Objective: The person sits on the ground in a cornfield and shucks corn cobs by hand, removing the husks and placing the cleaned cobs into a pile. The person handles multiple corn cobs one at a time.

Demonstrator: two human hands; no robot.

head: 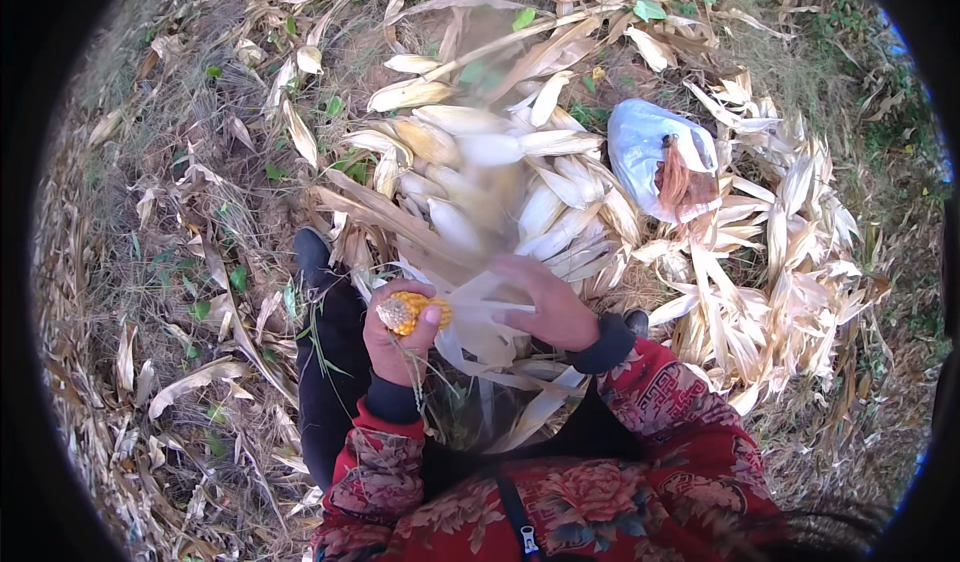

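An ear of corn (414, 313) with bared yellow kernels is in the grip of my left hand (397, 341), its pale blunt end showing above the thumb. Peeled-back husk leaves (472, 314) spread from the ear to the right. My right hand (553, 303) is at these leaves, thumb and fingers apart and partly blurred. Whether it pinches a leaf cannot be made out. Just beyond both hands lies a heap of corn ears in pale husks (465, 157).
Right of the heap sits a translucent plastic bag (649, 153) with reddish-brown corn silk (675, 176) at its mouth. Stripped husks (780, 284) are piled at the right. Dry stalks and leaves (217, 292) litter the ground on the left. A dark shoe (311, 253) touches the heap's near-left side.
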